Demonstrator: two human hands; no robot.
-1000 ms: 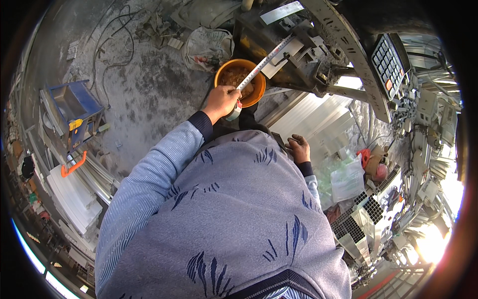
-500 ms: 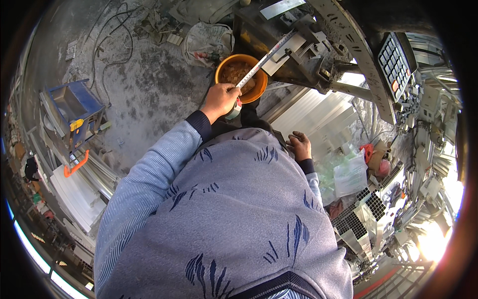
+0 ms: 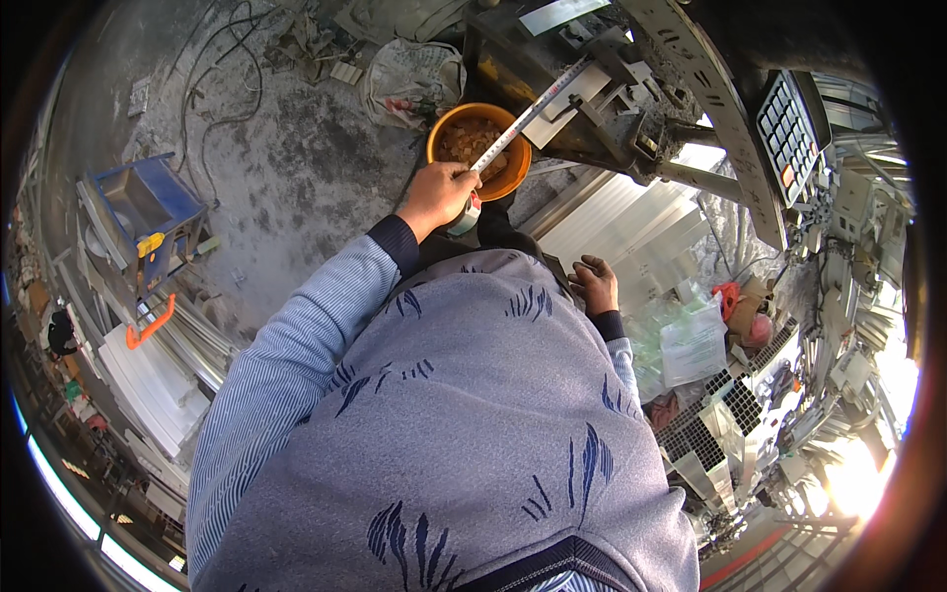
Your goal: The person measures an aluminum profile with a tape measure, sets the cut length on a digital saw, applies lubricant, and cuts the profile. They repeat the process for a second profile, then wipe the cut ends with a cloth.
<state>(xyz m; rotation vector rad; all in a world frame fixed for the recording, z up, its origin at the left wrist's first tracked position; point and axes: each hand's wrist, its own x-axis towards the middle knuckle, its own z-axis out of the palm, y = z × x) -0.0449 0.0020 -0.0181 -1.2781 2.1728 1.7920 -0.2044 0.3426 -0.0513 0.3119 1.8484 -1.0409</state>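
My left hand [image 3: 440, 195] is closed around a tape measure [image 3: 473, 205], whose case shows below the fingers. Its white blade [image 3: 521, 122] runs out from my thumb toward the upper right. The blade passes over an orange bucket [image 3: 434, 146] with brownish lumps inside. The far end of the blade lies by a pale metal piece [image 3: 564, 111] on a dark steel machine bench [image 3: 582, 150]. Low at my right side hangs my right hand [image 3: 596, 284], its fingers loosely bent and a little apart, with nothing visible in them.
A white sack [image 3: 414, 84] stands beyond the bucket. Pale metal profiles [image 3: 617, 222] lie on the right, near a keypad panel [image 3: 789, 133] and mesh crates [image 3: 695, 434]. At left are a blue metal stand [image 3: 148, 212] and an orange hook-shaped handle [image 3: 151, 323]. Dark cables [image 3: 258, 84] trail over the floor.
Both hands keep almost the same place. The view has shifted slightly; the tape blade still stretches from my left hand to the bench.
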